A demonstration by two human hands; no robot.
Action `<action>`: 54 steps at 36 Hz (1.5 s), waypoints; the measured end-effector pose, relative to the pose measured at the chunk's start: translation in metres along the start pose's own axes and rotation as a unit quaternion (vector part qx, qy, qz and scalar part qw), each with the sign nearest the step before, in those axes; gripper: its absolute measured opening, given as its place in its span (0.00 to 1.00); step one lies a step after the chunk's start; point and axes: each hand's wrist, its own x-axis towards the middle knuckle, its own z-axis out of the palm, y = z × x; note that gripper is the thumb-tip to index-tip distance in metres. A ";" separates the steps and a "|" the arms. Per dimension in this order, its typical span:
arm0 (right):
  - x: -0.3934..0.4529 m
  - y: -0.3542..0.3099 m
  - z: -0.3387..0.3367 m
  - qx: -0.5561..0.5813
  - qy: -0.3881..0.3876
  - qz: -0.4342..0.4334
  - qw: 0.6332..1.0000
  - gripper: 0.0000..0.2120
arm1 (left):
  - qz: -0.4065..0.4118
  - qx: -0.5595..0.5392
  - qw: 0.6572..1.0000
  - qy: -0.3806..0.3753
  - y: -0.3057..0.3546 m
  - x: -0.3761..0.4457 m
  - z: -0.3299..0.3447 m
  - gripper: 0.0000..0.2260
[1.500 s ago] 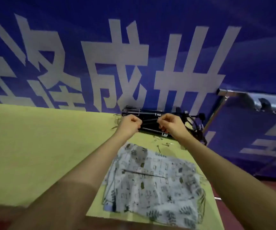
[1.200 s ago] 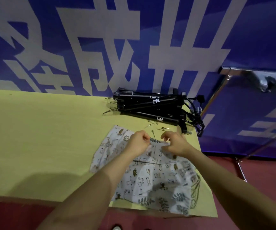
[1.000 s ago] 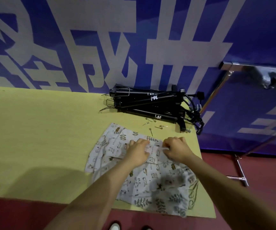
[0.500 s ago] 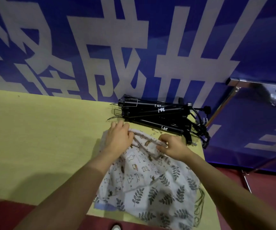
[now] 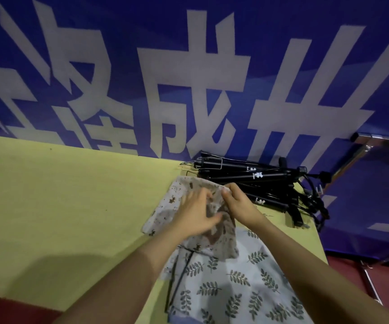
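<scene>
A small white garment with animal print [image 5: 165, 211] lies on a yellow-green table [image 5: 60, 206], on top of a pale cloth with a leaf pattern [image 5: 235, 284]. My left hand [image 5: 194, 215] lies flat on the animal-print garment, fingers spread. My right hand [image 5: 238, 204] pinches the garment's upper edge between thumb and fingers. A thin dark hanger wire [image 5: 177, 277] shows under the leaf cloth.
A pile of black clip hangers [image 5: 259, 183] lies at the table's far right corner, just beyond my hands. A blue banner with large white characters [image 5: 188, 78] stands behind the table. A chrome rack [image 5: 376, 141] is at the right, above red floor [image 5: 387, 277].
My hands came back from the hanger pile to the cloth. The animal-print garment has been folded up and shifted toward the hangers, uncovering the leaf-patterned cloth. My left hand went from gripping to lying flat.
</scene>
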 end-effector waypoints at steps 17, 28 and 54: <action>0.005 0.028 0.000 -0.029 0.066 0.030 0.997 0.03 | 0.041 -0.063 0.996 0.047 -0.009 0.013 0.014 0.10; 0.007 0.060 -0.017 -0.013 0.078 0.064 0.995 0.05 | 0.022 0.084 0.994 -0.060 -0.020 0.035 0.018 0.35; 0.034 0.163 -0.034 -0.386 0.028 0.108 0.916 0.08 | -0.097 0.015 0.990 -0.099 0.031 0.060 0.056 0.35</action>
